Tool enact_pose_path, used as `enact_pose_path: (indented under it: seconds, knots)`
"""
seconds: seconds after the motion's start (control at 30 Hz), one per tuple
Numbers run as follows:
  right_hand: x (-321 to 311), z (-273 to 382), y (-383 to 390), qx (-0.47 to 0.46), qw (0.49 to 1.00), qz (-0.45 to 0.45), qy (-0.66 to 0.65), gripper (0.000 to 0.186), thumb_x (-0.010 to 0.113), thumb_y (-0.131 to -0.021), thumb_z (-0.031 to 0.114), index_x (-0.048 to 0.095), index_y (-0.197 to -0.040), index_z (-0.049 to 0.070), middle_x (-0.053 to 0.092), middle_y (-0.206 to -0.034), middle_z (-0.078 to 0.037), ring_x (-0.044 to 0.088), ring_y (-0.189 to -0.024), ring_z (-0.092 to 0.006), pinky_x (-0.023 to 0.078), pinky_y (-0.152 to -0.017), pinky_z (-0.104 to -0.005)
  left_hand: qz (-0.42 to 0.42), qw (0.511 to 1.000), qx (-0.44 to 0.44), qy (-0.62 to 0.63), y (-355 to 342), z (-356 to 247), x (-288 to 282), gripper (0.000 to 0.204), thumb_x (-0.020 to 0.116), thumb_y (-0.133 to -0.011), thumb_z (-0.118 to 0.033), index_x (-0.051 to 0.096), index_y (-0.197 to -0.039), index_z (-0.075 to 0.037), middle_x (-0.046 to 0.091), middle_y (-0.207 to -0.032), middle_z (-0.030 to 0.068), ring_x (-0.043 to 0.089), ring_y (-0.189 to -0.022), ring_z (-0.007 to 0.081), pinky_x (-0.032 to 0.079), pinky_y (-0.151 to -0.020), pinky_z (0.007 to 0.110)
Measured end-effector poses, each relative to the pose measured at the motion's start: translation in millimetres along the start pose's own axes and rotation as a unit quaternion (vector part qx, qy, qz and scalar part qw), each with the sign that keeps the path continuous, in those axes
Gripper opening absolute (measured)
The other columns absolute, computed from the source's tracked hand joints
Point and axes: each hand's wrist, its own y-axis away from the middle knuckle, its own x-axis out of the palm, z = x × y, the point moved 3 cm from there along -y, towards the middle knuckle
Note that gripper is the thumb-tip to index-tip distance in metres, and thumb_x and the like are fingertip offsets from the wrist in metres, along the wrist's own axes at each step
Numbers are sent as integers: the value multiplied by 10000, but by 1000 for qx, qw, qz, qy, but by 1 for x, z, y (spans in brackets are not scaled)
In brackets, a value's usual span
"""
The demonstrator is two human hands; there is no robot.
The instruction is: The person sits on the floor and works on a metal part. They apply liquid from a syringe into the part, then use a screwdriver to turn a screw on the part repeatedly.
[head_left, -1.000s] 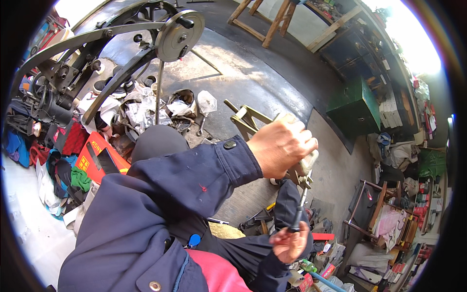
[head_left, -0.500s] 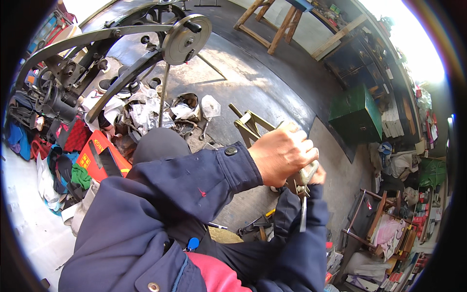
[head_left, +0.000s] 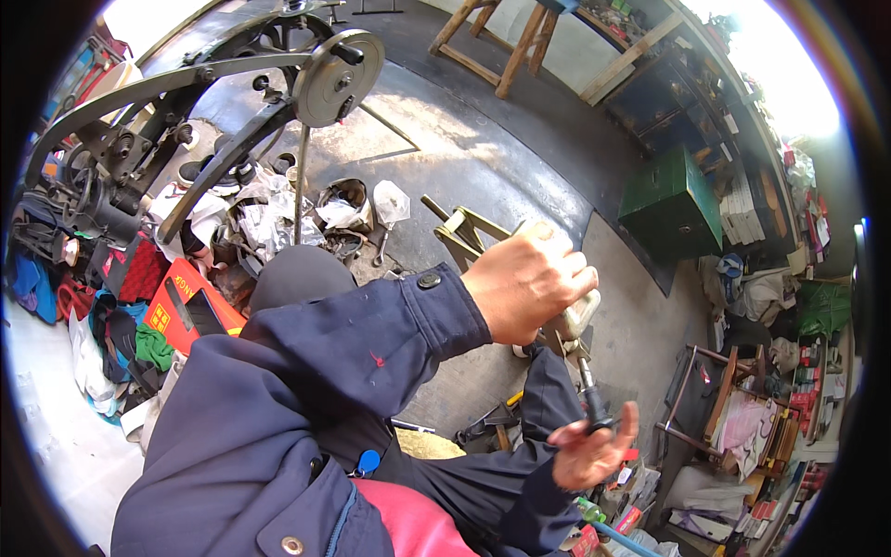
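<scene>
1. Reaches the left arm across from the lower left, sleeve (head_left: 362, 320) rising toward the wrist, back of the left hand (head_left: 531, 288) turned up.
2. Curls the left hand into a fist around a pale piece (head_left: 581, 316), visible just below the knuckles. Cannot tell, under the fist, its join with the brass frame (head_left: 464, 223) sticking out toward the upper left.
3. Brings the right hand (head_left: 591, 455) in from the lower edge, well open, fingers loose and spread around the end of the black handle (head_left: 595, 404), without a closed grip.
4. Shows a metal shaft (head_left: 585, 371) between handle and pale piece, tilted.
5. Compared with half a second ago, has lowered the right hand from beside the pale piece, with the handle now in sight; keeps the left fist in nearly the same spot.
6. Leaves bare floor (head_left: 640, 316) right of the fist, toward the green box (head_left: 673, 200); crowds clutter (head_left: 636, 501) near the right hand; keeps the wheel (head_left: 334, 82) well apart, upper left.
</scene>
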Motion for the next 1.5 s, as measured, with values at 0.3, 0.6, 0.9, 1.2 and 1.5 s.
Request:
enact_pose_path:
  seconds: [0.3, 0.6, 0.9, 1.2, 1.5]
  knots:
    - [-21, -117, -232, 13, 953, 32, 300, 283, 670, -1079, 276, 789, -961, 47, 602, -707, 47, 490, -588, -35, 386, -532, -230, 0, 1000, 7, -10, 2, -2, -2, 391, 757, -687, -146, 653, -1064, -132, 658, -954, 14, 662, -978, 212, 466, -897, 362]
    - [-55, -212, 25, 408, 892, 194, 0, 504, 574, -1085, 451, 687, -1076, -40, 692, -749, -168, 670, -567, -279, 528, -495, -378, -15, 1000, 8, 2, 0, 6, -5, 344, 736, -706, -142, 643, -1036, -123, 652, -943, 23, 664, -964, 224, 469, -885, 361]
    - [0, -8, 14, 31, 999, 38, -21, 494, 684, -1047, 213, 465, -1441, 13, 677, -852, -123, 616, -560, -169, 535, -523, -303, 10, 1000, -4, -10, -3, 5, -6, 361, 741, -738, -143, 649, -1087, -129, 682, -964, 31, 673, -995, 209, 466, -886, 370]
    - [-2, -91, -229, -74, 946, 9, 316, 222, 707, -1063, 230, 795, -981, 43, 596, -731, 71, 464, -661, -21, 367, -589, -230, 29, 999, 7, -17, -3, 1, -8, 399, 750, -722, -131, 647, -1107, -133, 667, -959, 15, 672, -980, 199, 472, -899, 362]
    - [-34, -219, 6, 396, 904, 159, -26, 467, 530, -1104, 408, 652, -1082, -42, 704, -868, -204, 664, -604, -272, 543, -524, -393, 12, 1000, -1, 19, -2, 7, -14, 446, 799, -696, -119, 640, -1113, -125, 666, -972, 23, 673, -981, 226, 482, -904, 371]
